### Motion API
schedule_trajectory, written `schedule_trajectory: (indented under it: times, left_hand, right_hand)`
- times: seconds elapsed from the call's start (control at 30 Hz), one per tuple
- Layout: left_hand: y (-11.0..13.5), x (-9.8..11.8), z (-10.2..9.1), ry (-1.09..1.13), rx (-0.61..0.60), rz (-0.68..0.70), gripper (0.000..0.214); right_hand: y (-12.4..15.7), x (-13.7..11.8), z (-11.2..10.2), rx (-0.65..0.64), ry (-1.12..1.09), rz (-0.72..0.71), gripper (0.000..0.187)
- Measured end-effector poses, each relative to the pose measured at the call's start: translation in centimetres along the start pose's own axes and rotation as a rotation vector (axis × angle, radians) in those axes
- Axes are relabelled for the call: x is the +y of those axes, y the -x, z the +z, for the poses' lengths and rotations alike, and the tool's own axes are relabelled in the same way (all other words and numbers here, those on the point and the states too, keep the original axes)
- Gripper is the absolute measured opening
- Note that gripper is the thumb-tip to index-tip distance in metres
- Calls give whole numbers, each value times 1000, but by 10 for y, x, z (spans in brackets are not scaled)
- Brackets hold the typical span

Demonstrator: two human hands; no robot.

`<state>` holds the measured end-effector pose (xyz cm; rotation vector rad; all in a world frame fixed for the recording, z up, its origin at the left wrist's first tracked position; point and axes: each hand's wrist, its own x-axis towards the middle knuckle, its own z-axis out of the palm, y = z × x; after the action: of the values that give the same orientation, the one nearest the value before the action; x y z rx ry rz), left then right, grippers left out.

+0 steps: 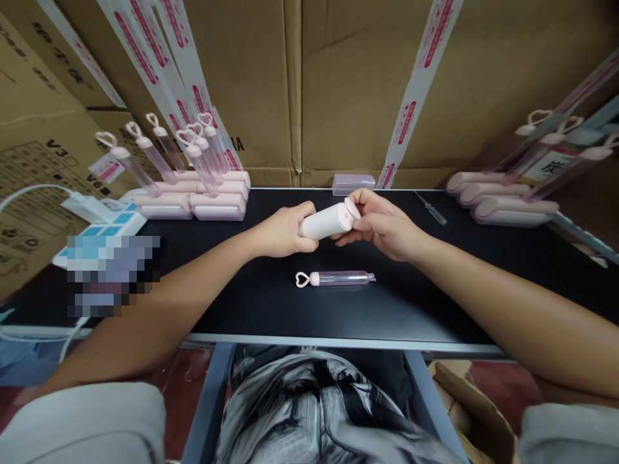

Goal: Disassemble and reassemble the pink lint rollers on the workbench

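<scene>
crosswise, the white cylinder (323,222) slants; pink end (345,217) rightward

Workshop, prob. sm. assembly stn: flat black desk (271,309) w/ rows of matching pale-pink plastic units (217,206) far left & far right, slim clear-handled screwdriver (435,212), white-and-blue power strip (122,218), taped brown cardboard (353,84) on far side.

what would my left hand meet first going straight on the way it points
Most likely the right hand, at the far end of the white cylinder that the left hand holds, though depth is unclear.
</scene>
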<state>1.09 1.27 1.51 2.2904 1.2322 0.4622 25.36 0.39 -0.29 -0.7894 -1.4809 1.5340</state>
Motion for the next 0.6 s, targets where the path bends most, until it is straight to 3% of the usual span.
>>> schedule_trajectory:
  times: [0.23, 0.37, 0.6]
  left_hand:
    - [0, 0, 1, -205, -18, 25, 33]
    - [1, 7, -1, -312, 21, 2, 38]
    - [6, 20, -10, -610, -18, -21, 41]
  right_hand:
    - [0, 0, -2, -30, 123, -36, 61]
    - [1, 3, 0, -13, 180, -105, 60]
    - [3, 6, 9, 8, 228, -233, 59]
